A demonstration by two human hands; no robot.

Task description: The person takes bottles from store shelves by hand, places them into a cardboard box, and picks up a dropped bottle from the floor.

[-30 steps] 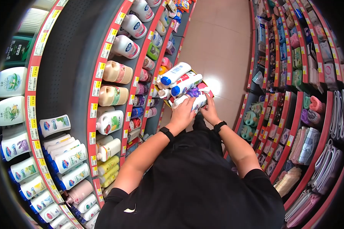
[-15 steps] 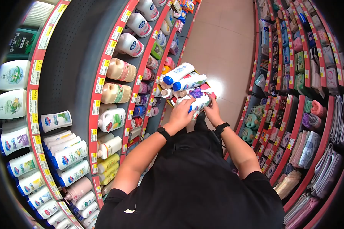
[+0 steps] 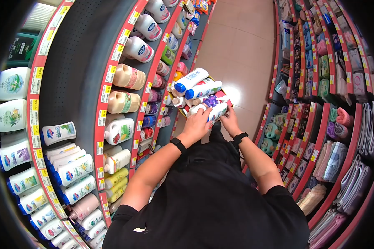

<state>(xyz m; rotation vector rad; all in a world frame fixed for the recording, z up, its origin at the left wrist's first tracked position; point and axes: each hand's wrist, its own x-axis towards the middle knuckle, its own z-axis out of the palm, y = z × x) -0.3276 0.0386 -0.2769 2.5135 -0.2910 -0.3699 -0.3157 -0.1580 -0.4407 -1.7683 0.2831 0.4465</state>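
In front of my body, a white body wash bottle (image 3: 218,111) with a blue cap lies over a pile of bottles. My left hand (image 3: 195,125) is closed over its cap end and over the white bottle beside it. At the other end, my right hand (image 3: 231,122) grips the bottle with bent fingers. Just beyond lie two more white bottles with blue caps, one on the far side (image 3: 192,80) and one nearer (image 3: 204,89). A purple-labelled pack (image 3: 211,101) shows between them and my hands. The pile sits in a yellow-edged container, mostly hidden.
The left shelves (image 3: 106,99) carry rows of bottles and jugs, with red price strips along their edges. On the right, shelves (image 3: 320,124) hold folded towels (image 3: 335,159) and packaged goods. A tiled aisle floor (image 3: 241,50) runs ahead.
The view has shifted slightly, and the bottle pile appears a little further left. Both hands stay at the same bottle, the left fingers a little more bent over its cap end.
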